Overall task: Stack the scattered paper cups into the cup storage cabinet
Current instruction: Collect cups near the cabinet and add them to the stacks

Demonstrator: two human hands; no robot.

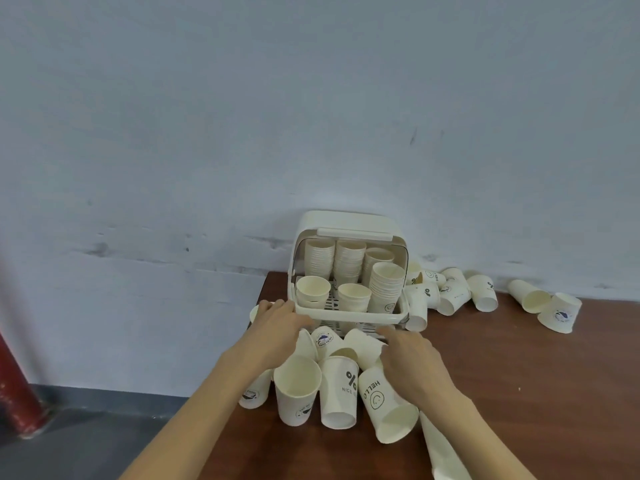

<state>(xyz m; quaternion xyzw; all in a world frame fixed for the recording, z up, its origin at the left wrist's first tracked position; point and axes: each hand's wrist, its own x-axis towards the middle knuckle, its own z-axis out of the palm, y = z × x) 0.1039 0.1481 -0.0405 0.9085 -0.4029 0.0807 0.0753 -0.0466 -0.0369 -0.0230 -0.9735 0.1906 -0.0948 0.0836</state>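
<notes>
Left hand [277,323] rests on the cabinet's [349,221] front rim, fingers fairly straight. Right hand [407,355] reaches over loose cups [337,389], fingers relaxed; no grip on anything evident. More cups lie on the surface [519,393] right of the hands. Thin paper: light, crushable; hold by the sidewall near the rim.

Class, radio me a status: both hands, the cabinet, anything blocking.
Left hand open at cabinet front rim. Right hand open over loose cups. Cabinet open, stacks inside. Cups crowd its front.
</notes>
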